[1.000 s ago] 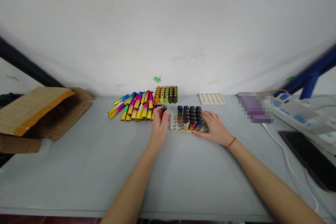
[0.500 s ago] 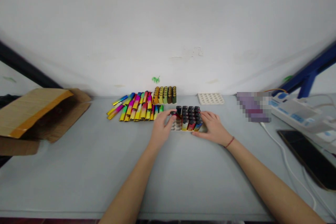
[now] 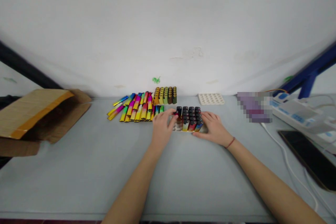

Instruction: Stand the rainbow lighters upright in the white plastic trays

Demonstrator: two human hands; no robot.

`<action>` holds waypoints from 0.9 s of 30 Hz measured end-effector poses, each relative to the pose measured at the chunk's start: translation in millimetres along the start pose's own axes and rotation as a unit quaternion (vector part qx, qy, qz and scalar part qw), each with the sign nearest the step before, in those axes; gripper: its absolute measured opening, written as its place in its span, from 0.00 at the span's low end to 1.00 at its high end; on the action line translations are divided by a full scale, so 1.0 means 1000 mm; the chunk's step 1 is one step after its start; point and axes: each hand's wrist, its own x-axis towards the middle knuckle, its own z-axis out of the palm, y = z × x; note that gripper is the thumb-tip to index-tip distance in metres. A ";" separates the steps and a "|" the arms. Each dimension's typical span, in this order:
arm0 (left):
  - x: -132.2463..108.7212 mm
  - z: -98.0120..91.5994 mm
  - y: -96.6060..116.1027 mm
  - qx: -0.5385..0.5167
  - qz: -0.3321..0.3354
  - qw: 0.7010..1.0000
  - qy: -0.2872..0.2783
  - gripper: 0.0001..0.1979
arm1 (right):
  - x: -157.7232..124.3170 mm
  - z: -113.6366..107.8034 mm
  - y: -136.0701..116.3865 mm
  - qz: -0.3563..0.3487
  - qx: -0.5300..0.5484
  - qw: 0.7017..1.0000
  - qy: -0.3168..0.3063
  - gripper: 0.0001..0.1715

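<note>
My left hand (image 3: 162, 127) pinches a colourful lighter (image 3: 176, 114) by its black top, over the left columns of a white slotted tray (image 3: 179, 128). Several lighters (image 3: 191, 117) with black tops stand upright in that tray. My right hand (image 3: 213, 127) lies against the tray's right side with its fingers curved, holding it steady. A heap of loose rainbow lighters (image 3: 136, 109) lies just left of my left hand.
A second block of upright lighters (image 3: 166, 95) and a bare white tray (image 3: 211, 98) stand by the wall. An open cardboard box (image 3: 34, 115) lies at the left. At the right are a power strip (image 3: 296, 113), a white cable (image 3: 286, 161) and a dark phone (image 3: 309, 157).
My left hand carried a lighter from the loose heap rightward to the tray's left columns. My right hand stayed at the tray's right side.
</note>
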 end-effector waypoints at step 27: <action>0.066 -0.145 -0.137 0.301 -0.106 0.943 0.090 0.19 | 0.000 0.000 -0.001 0.007 -0.001 1.000 -0.003 0.42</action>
